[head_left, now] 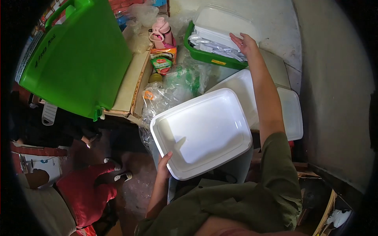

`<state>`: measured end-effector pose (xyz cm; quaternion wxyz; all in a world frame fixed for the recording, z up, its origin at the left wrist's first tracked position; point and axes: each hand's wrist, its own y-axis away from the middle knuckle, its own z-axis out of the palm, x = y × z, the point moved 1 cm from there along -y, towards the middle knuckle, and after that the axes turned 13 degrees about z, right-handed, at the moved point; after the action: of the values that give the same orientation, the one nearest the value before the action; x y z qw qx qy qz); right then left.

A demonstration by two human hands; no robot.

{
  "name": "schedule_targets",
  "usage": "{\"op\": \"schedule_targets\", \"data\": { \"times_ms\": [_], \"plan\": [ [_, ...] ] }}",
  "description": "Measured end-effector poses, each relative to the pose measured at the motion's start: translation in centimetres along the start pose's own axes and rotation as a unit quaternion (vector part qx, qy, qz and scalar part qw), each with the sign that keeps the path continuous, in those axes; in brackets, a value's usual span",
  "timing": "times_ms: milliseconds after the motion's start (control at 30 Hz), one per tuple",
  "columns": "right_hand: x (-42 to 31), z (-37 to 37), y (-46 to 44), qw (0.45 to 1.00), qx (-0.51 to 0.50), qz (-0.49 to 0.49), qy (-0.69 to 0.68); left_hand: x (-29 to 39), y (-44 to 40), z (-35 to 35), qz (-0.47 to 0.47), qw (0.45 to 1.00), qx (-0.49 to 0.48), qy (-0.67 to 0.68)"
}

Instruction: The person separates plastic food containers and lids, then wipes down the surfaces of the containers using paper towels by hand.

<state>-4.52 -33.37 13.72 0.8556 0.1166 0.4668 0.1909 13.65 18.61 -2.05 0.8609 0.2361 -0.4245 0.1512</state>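
Observation:
My left hand [163, 166] grips the near left corner of a white rectangular plastic tub [210, 129], thumb over the rim. The tub is tilted so its inside faces me, with nothing in it. Stretched far forward, my right hand [245, 43] has its fingers apart beside a stack of white lidded containers [220, 24]. Whether the fingertips touch the stack I cannot tell. That stack rests in a green basket [220, 59] among white plastic bags [214, 46]. Under my right forearm lie a white tub or lid [236, 84] and another white lid [289, 114].
A big green plastic container [82, 59] stands at the left on a wooden table [128, 90]. Behind the tub are clear plastic bags [185, 80], a tomato paste pouch [162, 65] and a pink bottle [162, 31]. A person in red trousers [88, 192] is at lower left. A wall [334, 78] rises right.

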Motion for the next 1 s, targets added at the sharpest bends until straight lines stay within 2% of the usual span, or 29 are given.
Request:
{"op": "schedule_targets", "data": {
  "times_ms": [67,100,167,300,367,400,467,533,600,667,700,767,867,900,967,1000],
  "plan": [
    [0.0,0.0,0.6,0.994,0.024,-0.013,0.105,0.2,0.1,0.6,0.011,1.000,0.005,0.000],
    [-0.3,0.1,1.4,0.994,0.024,-0.010,0.108,0.2,0.1,0.8,0.024,1.000,0.010,0.000],
    [-0.7,0.1,3.6,0.976,0.058,0.031,0.208,-0.2,0.1,0.0,0.000,1.000,0.003,0.002],
    [-1.2,-0.6,5.1,0.945,0.077,0.109,0.298,-1.8,0.1,0.0,-0.027,1.000,0.008,0.012],
    [-0.5,1.3,9.3,0.832,0.055,-0.010,0.552,-2.8,0.0,0.4,-0.037,0.999,0.001,0.011],
    [0.6,2.2,10.9,0.832,0.045,-0.009,0.553,-3.2,-0.2,0.4,-0.082,0.994,-0.041,0.061],
    [4.4,4.4,14.1,0.753,-0.205,-0.065,0.622,-3.0,0.0,2.4,-0.084,0.991,-0.082,0.069],
    [9.1,6.2,15.7,0.681,-0.339,-0.131,0.636,-2.4,0.0,4.4,-0.055,0.987,-0.132,0.069],
    [12.6,8.7,18.4,0.550,-0.325,-0.186,0.746,-2.2,0.1,5.6,-0.056,0.985,-0.149,0.061],
    [15.7,10.6,19.4,0.398,-0.274,-0.201,0.852,-2.3,0.4,5.9,-0.062,0.982,-0.163,0.071],
    [16.6,10.8,19.1,0.398,-0.274,-0.201,0.852,-2.3,0.5,5.9,-0.063,0.981,-0.166,0.073],
    [18.4,10.4,17.1,0.212,-0.157,-0.179,0.948,-2.4,0.6,5.9,-0.056,0.981,-0.165,0.086],
    [19.2,7.9,12.5,0.226,-0.150,-0.127,0.954,-2.2,0.7,5.6,-0.063,0.982,-0.157,0.088],
    [19.6,6.6,11.0,0.227,-0.146,-0.126,0.955,-2.2,0.6,5.7,-0.063,0.981,-0.161,0.088],
    [20.1,4.7,9.0,0.279,-0.172,-0.171,0.929,-2.3,0.3,6.0,-0.040,0.980,-0.182,0.074],
    [19.9,4.7,9.5,0.278,-0.170,-0.170,0.930,-2.2,0.3,6.3,-0.041,0.979,-0.184,0.076]
  ]
}}
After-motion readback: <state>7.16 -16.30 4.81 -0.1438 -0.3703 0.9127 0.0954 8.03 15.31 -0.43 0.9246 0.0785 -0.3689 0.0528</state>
